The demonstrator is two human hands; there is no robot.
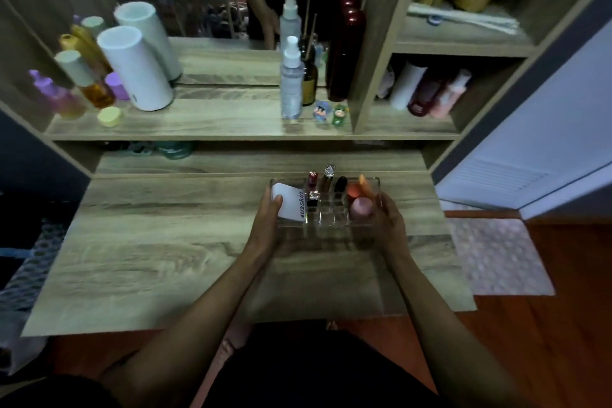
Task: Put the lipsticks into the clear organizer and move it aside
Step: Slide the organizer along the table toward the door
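The clear organizer (331,219) sits on the wooden desk, right of centre. Several lipsticks stand upright in its middle slots: a red one (312,178), a brown one with a clear cap (328,177), a black one (340,184) and a short dark one (313,199). A white tube (289,200) lies in its left part, and makeup sponges (359,199) fill its right part. My left hand (266,222) grips the organizer's left end, thumb on the white tube. My right hand (387,222) grips its right end.
The wooden desk (159,242) stretches to the left. A shelf above holds white cylinders (135,69), coloured bottles (86,83), spray bottles (291,83), a dark red bottle (346,46) and small figurines (331,113). Side cubbies at right hold more bottles (427,89).
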